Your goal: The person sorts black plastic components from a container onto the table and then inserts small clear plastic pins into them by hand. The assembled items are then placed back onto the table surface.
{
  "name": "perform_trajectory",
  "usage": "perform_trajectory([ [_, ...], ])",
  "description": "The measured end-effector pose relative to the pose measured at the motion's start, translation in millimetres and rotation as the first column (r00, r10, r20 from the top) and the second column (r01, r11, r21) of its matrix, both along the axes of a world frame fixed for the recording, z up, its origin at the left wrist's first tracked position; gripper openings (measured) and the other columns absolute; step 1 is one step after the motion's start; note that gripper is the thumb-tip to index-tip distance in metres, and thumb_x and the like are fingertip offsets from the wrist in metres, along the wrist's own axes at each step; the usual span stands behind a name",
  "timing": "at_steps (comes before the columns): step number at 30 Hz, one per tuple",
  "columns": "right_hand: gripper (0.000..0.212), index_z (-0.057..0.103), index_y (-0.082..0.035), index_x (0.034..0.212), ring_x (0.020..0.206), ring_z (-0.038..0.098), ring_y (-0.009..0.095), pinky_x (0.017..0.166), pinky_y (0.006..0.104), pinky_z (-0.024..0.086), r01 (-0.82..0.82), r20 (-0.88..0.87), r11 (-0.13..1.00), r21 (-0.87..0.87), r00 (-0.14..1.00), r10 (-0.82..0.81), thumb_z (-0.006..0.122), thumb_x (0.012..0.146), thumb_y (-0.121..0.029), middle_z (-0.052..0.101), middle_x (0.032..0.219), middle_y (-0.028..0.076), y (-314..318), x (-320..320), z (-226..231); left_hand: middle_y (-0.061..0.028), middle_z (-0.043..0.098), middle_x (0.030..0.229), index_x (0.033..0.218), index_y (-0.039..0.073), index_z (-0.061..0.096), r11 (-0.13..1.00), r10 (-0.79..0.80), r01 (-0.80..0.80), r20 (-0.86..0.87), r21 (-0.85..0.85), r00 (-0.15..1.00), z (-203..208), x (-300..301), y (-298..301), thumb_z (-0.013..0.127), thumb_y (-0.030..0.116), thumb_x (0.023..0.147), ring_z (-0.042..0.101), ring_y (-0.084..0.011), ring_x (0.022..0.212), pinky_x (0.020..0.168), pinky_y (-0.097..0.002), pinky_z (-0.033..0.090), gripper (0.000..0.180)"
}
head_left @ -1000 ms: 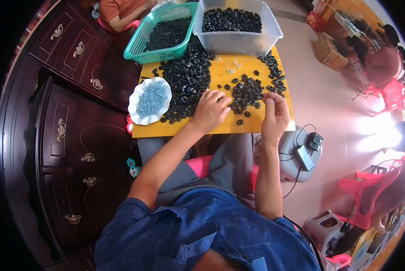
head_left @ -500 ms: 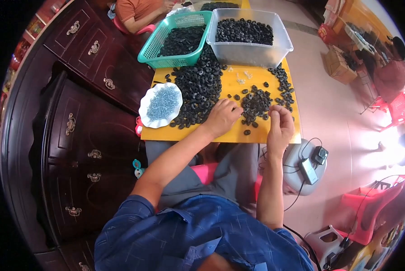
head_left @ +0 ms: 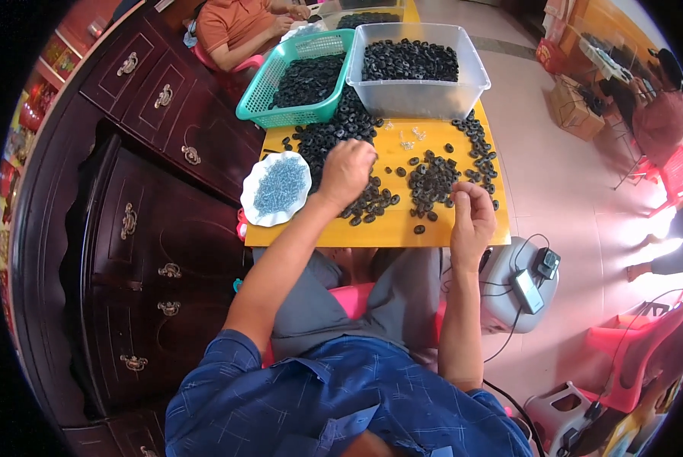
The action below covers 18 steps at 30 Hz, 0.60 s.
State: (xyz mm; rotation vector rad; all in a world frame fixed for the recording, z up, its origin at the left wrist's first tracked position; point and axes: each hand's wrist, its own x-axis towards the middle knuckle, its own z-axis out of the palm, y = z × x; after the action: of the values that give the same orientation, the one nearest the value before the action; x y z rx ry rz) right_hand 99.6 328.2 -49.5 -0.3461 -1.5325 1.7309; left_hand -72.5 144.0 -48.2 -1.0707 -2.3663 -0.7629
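- The left hand (head_left: 347, 172) is standing over the lower part of a large heap of small black rings (head_left: 347, 126); its fingers are bending downward, and their tips are hiding, so I am not able to tell if they are gripping a ring.
- The right hand (head_left: 475, 217) is resting at the side of a smaller group of black rings (head_left: 431, 177); its thumb and fingertips are lying close together, but I cannot tell whether anything is sitting between them.
- Most of the rings are lying loose on the yellow desk (head_left: 391, 230), and one single ring (head_left: 420, 229) is lying apart near the front edge.
- In my judgement, each ring is weighing very little and is probably being rather stiff; whether it is rubber or hard plastic, the view is not showing.
- The surface is looking smooth, so a ring is possibly slipping if only the fingernails are holding it.
- The rings are not looking fragile; the outer rim, between thumb and forefinger, is seeming the best place for holding one.
- The tiny clear-blue pieces (head_left: 280, 185) in the white wavy dish (head_left: 251, 201) are looking lighter and finer, so they are probably needing a more delicate pinch, with the fingertips only.
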Motion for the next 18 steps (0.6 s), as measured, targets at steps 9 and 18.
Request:
perform_trajectory([
  [9, 0.009, 0.067, 0.0, 0.101, 0.084, 0.061, 0.008, 0.078, 0.023, 0.049, 0.019, 0.011, 1.0, 0.024, 1.0, -0.019, 0.061, 0.095, -0.004, 0.069, 0.091, 0.002, -2, -1, 1, -0.0136, 0.065, 0.109, 0.113, 0.011, 0.064, 0.985, 0.137, -0.138, -0.025, -0.1, 0.99, -1, -70, -27, 0.057, 0.013, 0.092, 0.06, -0.0357, 0.101, 0.09, -0.0461, 0.048, 0.022],
  [18, 0.011, 0.064, 0.001, 0.105, 0.088, 0.06, 0.01, 0.083, 0.0239, 0.049, -0.04, 0.067, 0.998, 0.042, 0.997, 0.037, 0.058, 0.098, -0.005, 0.067, 0.098, 0.003, 0, 3, 2, -0.0203, 0.05, 0.139, 0.135, 0.018, 0.057, 0.966, 0.145, -0.132, 0.046, -0.222, 0.988, -6, -71, -31, 0.056, 0.01, 0.093, 0.047, -0.0397, 0.127, 0.106, -0.0468, 0.04, 0.043],
])
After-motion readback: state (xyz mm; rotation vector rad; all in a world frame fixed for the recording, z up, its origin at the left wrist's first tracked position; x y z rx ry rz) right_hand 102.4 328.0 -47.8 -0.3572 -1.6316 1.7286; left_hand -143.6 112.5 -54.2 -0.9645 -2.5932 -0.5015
